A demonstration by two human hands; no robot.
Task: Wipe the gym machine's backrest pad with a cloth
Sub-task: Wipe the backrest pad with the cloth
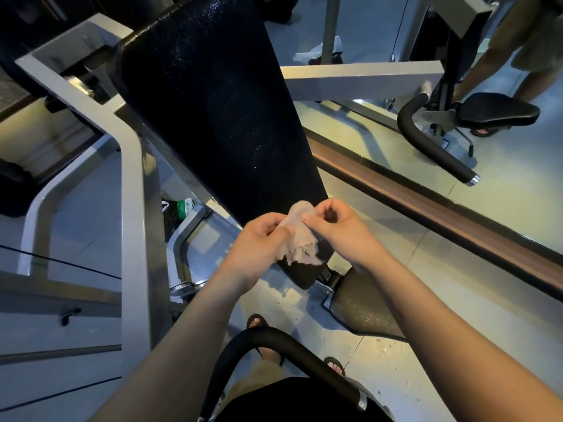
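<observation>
The black textured backrest pad (213,95) runs from the top of the view down to the middle, tilted on a grey frame. A small pale pink cloth (300,242) hangs in front of the pad's lower end. My left hand (259,248) grips the cloth from the left with curled fingers. My right hand (338,226) pinches the cloth's upper edge from the right. Both hands are close together, just in front of the pad's bottom edge. The cloth's frayed lower edge dangles free.
The grey steel frame (131,166) stands left of the pad. A black seat pad (365,312) lies lower right. A black padded handle (289,342) curves across below my arms, above my sandalled feet. A mirror (457,86) at right reflects the machine and a person's legs.
</observation>
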